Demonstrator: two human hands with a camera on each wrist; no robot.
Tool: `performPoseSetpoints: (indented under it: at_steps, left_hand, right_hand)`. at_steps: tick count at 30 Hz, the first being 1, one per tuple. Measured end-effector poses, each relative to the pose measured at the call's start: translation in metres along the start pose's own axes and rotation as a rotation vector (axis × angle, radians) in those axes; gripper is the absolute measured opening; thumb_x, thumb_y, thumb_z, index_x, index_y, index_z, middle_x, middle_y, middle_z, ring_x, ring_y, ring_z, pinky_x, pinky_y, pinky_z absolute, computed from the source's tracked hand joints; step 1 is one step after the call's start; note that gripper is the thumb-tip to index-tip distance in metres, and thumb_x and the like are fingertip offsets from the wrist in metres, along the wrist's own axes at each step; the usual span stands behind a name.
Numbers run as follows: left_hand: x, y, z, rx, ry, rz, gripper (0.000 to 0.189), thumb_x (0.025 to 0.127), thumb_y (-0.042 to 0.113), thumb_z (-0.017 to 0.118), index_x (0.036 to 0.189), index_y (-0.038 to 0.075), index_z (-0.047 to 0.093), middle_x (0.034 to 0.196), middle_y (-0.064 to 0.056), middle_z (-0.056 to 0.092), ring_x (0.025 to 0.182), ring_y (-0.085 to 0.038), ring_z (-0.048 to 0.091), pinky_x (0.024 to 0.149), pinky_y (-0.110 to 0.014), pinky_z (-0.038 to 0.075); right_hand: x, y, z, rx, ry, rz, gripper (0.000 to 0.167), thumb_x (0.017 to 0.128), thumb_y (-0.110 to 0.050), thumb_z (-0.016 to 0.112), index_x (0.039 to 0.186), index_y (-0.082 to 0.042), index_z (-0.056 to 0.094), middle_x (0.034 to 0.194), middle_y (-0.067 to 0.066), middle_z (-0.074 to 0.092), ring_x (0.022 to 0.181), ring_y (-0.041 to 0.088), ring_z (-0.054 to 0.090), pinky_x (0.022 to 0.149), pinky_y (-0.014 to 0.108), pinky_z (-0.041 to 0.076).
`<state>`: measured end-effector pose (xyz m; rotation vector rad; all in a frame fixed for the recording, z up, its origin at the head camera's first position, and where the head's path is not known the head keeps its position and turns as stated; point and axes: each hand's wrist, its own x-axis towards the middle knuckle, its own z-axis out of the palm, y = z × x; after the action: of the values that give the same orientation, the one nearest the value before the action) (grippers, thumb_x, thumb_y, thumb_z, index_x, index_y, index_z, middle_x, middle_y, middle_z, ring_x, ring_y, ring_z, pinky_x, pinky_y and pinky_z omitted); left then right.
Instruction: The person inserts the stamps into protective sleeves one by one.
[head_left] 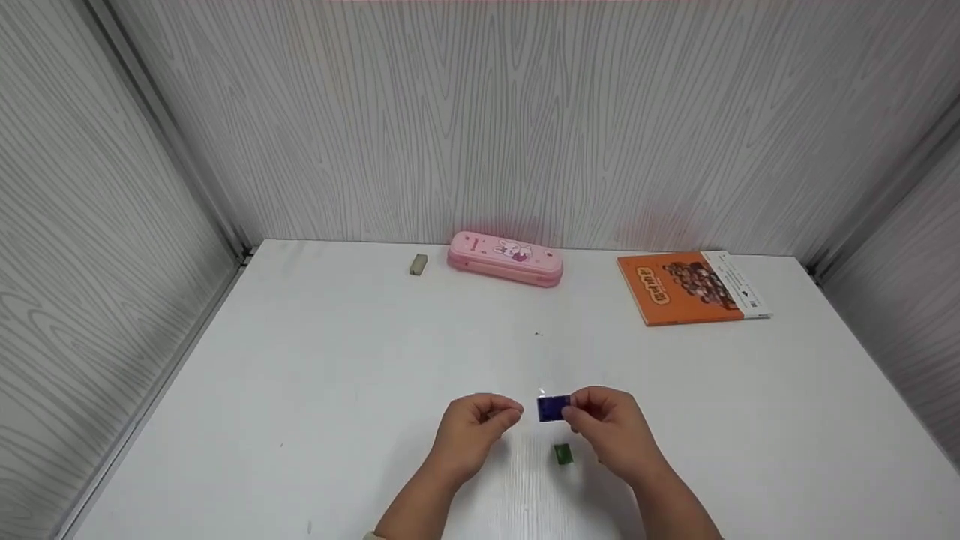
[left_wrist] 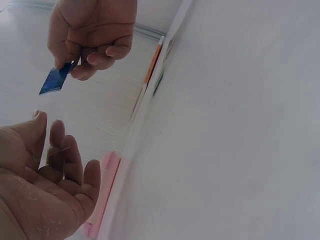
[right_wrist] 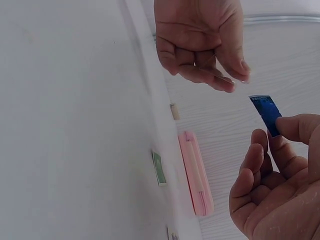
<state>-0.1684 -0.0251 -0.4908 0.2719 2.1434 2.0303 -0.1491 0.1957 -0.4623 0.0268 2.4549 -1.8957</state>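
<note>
In the head view, my right hand (head_left: 611,431) pinches a small dark blue rectangular piece (head_left: 553,408) by its right end, between thumb and forefinger. Seen from the right wrist, the piece (right_wrist: 266,114) is thin and flat with fine print along its far edge. My left hand (head_left: 472,435) is just left of it, apart from it, thumb and forefinger brought together. A faint sliver of thin clear film (left_wrist: 61,150) shows at the left fingers in the left wrist view. Below the blue piece, a small green rectangular piece (head_left: 563,454) lies on the white table.
At the back of the table (head_left: 337,337) lie a pink pencil case (head_left: 505,259) with a rabbit print and a small grey-beige block (head_left: 418,264) to its left. An orange book (head_left: 686,289) lies at the back right. Grey wood-grain panels (head_left: 450,120) stand behind and at the sides.
</note>
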Motion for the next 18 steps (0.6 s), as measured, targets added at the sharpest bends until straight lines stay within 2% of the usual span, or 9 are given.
performPoseSetpoints:
  at_steps: [5,12,18]
  left_hand:
    - [-0.0001,-0.0035,0.0025,-0.072,-0.024,-0.007,0.011,0.097,0.010,0.078,0.099,-0.001,0.076,0.098,-0.007,0.079,0.093,-0.015,0.070,0.080,-0.025,0.053]
    - [0.0012,-0.0072,0.0041,-0.183,-0.003,-0.001,0.013,0.090,0.000,0.083,0.098,-0.007,0.074,0.096,-0.013,0.079,0.094,-0.020,0.077,0.086,-0.027,0.059]
    - [0.0010,-0.0053,0.0039,-0.199,0.005,-0.020,0.013,0.092,0.001,0.081,0.103,-0.005,0.076,0.098,-0.013,0.080,0.097,-0.020,0.077,0.087,-0.026,0.058]
  right_hand:
    - [0.0003,0.0006,0.0015,0.013,-0.015,-0.012,0.005,0.098,-0.002,0.070,0.096,0.002,0.069,0.084,0.008,0.065,0.078,0.019,0.059,0.070,0.029,0.055]
    - [0.0005,-0.0005,0.0018,0.008,-0.028,-0.023,0.006,0.098,-0.004,0.070,0.096,0.001,0.070,0.085,0.008,0.066,0.080,0.020,0.060,0.072,0.028,0.055]
    - [0.0004,-0.0019,0.0012,0.026,-0.046,-0.029,0.006,0.099,-0.004,0.070,0.096,0.002,0.070,0.087,0.008,0.066,0.081,0.021,0.061,0.076,0.031,0.057]
